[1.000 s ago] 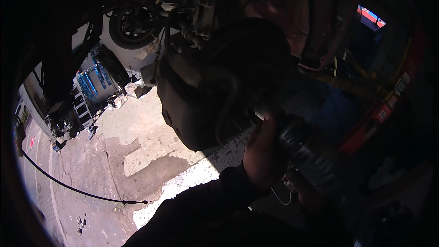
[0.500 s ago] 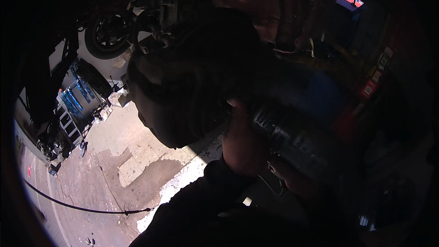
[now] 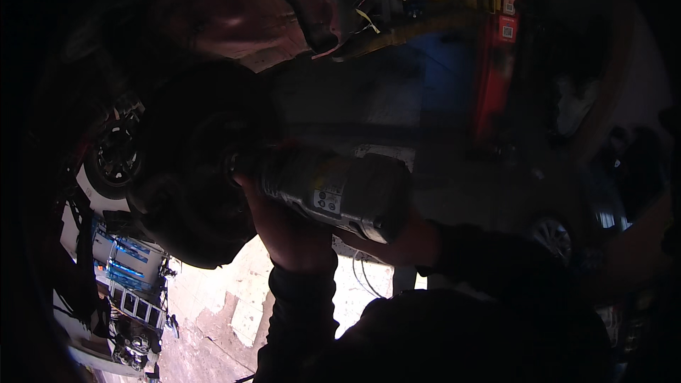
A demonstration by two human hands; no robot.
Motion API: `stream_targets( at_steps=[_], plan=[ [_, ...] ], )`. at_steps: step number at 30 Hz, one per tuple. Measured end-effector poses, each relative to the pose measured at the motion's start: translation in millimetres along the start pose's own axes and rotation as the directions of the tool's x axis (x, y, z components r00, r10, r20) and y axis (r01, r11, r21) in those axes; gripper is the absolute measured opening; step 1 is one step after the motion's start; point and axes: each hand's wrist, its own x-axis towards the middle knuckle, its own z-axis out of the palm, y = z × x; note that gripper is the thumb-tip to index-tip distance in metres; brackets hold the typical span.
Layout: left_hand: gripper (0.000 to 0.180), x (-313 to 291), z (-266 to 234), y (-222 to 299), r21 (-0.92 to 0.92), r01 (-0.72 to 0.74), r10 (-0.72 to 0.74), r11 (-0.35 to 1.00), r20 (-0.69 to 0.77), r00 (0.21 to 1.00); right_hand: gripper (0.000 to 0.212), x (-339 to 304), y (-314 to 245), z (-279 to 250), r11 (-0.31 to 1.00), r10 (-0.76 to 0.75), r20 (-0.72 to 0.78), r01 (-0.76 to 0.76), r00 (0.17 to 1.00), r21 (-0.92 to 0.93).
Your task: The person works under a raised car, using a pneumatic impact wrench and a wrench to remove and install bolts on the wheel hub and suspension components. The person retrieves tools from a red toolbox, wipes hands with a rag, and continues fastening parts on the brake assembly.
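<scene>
Impact wrench (image 3: 333, 195), a bulky grey power tool with a label on its side, sits at the middle of the head view, held up level with its nose pointed left into the hub of a dark car wheel (image 3: 191, 170). The nose meets the wheel's centre, though the exact contact point is lost in shadow.

The person's left hand (image 3: 284, 230) comes up from below on a dark sleeve and cups the underside of the wrench near its front, the grip wrapped around the tool's body just behind the nose. The right hand (image 3: 404, 241) supports the rear end of the wrench from beneath, the grip closed against the back of the housing; the fingers themselves are too dark to separate.

The wheel hangs under the red body (image 3: 234, 21) of a raised car, whose wheel arch curves over the tyre. To the upper right stands a red lift post (image 3: 496, 64) with a yellow arm (image 3: 425, 21) reaching left toward the car. Far left, another wheel (image 3: 113, 159) with dark spokes shows, and below it a blue tool cart (image 3: 131, 269) stands on the sunlit concrete floor (image 3: 220, 298).
</scene>
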Motion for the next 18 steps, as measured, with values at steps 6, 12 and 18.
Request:
stream_targets(
  at_steps=[6,12,18],
  plan=[
    [0.069,-2.3,-0.3,-0.8,-0.012,0.016,-0.016,1.0,0.038,0.999,0.057,0.2,-1.5,-2.2,0.999,0.029,0.048,-0.03,0.998,0.013],
    [0.074,-0.3,3.6,0.4,0.042,0.014,-0.019,0.999,0.124,0.992,0.053,4.2,-10.4,-5.3,0.993,0.106,0.049,-0.108,0.993,0.038],
    [0.073,-2.6,3.0,-0.3,-0.007,0.012,-0.011,1.0,0.069,0.998,0.035,7.5,-23.4,-7.5,0.968,0.249,0.08,-0.249,0.965,-0.013]
  ],
)
